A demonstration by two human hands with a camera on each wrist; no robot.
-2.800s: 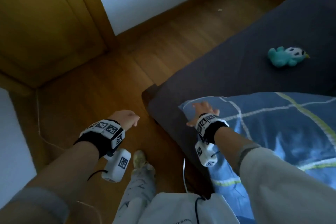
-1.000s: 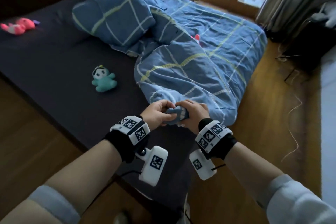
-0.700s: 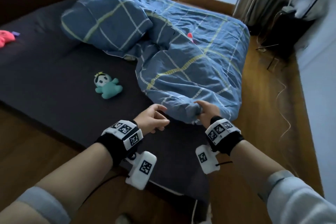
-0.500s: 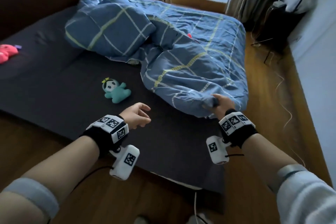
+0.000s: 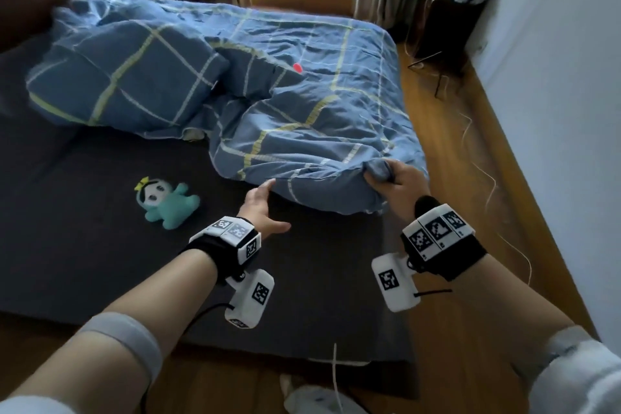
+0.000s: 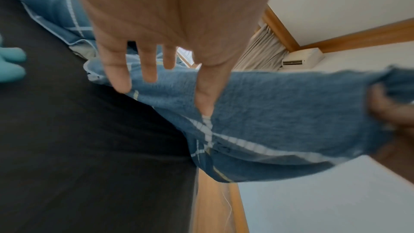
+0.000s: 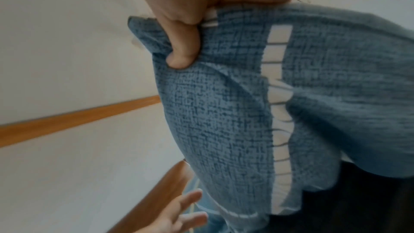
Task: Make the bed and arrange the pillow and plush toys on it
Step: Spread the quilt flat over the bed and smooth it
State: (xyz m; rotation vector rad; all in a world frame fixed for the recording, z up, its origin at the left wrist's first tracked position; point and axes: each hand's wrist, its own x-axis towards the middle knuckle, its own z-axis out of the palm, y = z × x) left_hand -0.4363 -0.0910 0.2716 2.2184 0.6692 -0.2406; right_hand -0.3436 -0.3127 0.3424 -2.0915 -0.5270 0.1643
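1. The head view looks down from above the bed's (image 5: 100, 245) foot corner.
2. Each wrist view looks along its palm, close against the quilt (image 6: 280, 112).
3. All three share that quilt corner.

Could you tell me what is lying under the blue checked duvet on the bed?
Beneath the duvet the dark sheet shows. A small red object peeks from a fold, and something pale at its edge; the rest is covered.
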